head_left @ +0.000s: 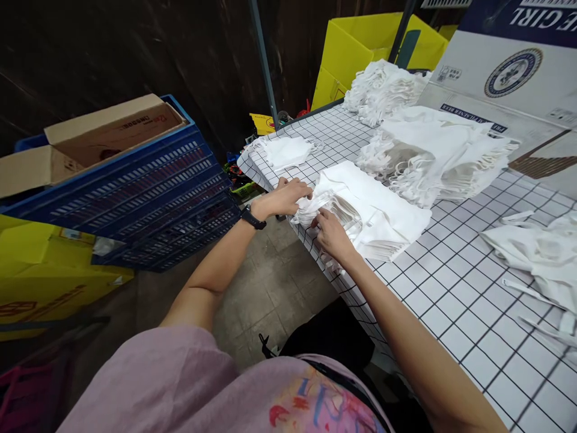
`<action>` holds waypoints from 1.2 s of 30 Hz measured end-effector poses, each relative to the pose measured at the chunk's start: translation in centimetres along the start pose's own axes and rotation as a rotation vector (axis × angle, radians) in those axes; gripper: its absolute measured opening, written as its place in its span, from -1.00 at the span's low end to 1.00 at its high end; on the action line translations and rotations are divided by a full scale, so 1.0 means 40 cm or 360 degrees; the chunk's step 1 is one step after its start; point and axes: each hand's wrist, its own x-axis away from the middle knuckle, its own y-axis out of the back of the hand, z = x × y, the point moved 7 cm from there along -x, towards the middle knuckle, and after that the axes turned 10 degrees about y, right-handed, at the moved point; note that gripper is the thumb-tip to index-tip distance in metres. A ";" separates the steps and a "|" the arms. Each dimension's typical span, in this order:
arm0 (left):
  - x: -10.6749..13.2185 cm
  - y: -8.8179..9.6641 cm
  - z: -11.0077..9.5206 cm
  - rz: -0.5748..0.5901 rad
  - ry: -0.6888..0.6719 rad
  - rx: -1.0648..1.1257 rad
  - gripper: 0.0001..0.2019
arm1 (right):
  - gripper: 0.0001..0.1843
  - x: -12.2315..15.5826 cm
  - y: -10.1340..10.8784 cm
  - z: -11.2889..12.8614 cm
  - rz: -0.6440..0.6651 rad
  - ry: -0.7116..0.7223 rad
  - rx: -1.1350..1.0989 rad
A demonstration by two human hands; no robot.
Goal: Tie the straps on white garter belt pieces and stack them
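Head view: I am seeing the stack of white bags (374, 210) lying on the counter (451, 282) edge, right of the blue crate (148, 186). Left hand (288, 197) is gripping its end. Right hand (331, 236) is touching its handle loops; I cannot tell its grip.

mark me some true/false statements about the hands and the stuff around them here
1. Both the left hand and the right hand touch the nearest stack of white fabric pieces. True.
2. The left wrist wears a black band. True.
3. The crate beside the table is red. False: it is blue.
4. The table cover is plain white. False: it is white with a black grid of lines.
5. A yellow box stands beyond the far end of the table. True.
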 end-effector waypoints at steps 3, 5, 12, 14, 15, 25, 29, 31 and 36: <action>-0.003 -0.012 0.023 -0.0145 0.0149 0.0165 -0.60 | -0.57 -0.005 -0.010 0.034 0.0101 0.0143 -0.0039; -0.006 -0.030 0.039 -0.0192 0.0195 0.0307 -0.65 | -0.58 0.001 0.013 0.052 0.0097 0.0193 -0.0068; 0.014 -0.083 0.060 -0.0435 0.0328 0.0384 -0.67 | -0.60 0.176 0.273 0.014 -0.0697 -0.0174 -0.0237; 0.032 -0.065 0.023 -0.0715 0.0263 0.0477 -0.68 | -0.64 0.255 0.305 -0.008 -0.0793 -0.0389 -0.0256; 0.037 -0.058 -0.008 -0.0803 0.0178 0.0507 -0.71 | -0.66 0.291 0.306 -0.019 -0.0796 -0.0500 -0.0262; -0.025 -0.080 -0.291 -0.0336 -0.0775 0.0743 -0.65 | -0.57 0.386 0.092 -0.052 -0.0544 -0.0812 -0.0797; -0.007 -0.070 -0.263 -0.0423 -0.0545 0.0939 -0.75 | -0.66 0.389 0.068 -0.036 -0.0444 -0.0783 -0.0813; 0.009 -0.091 -0.255 -0.0339 -0.0406 0.0888 -0.86 | -0.66 0.398 0.071 -0.051 -0.0569 -0.0844 -0.0840; 0.027 -0.133 -0.257 -0.0168 -0.0095 0.0734 -0.85 | -0.54 0.390 0.067 -0.091 -0.0850 -0.0957 -0.1125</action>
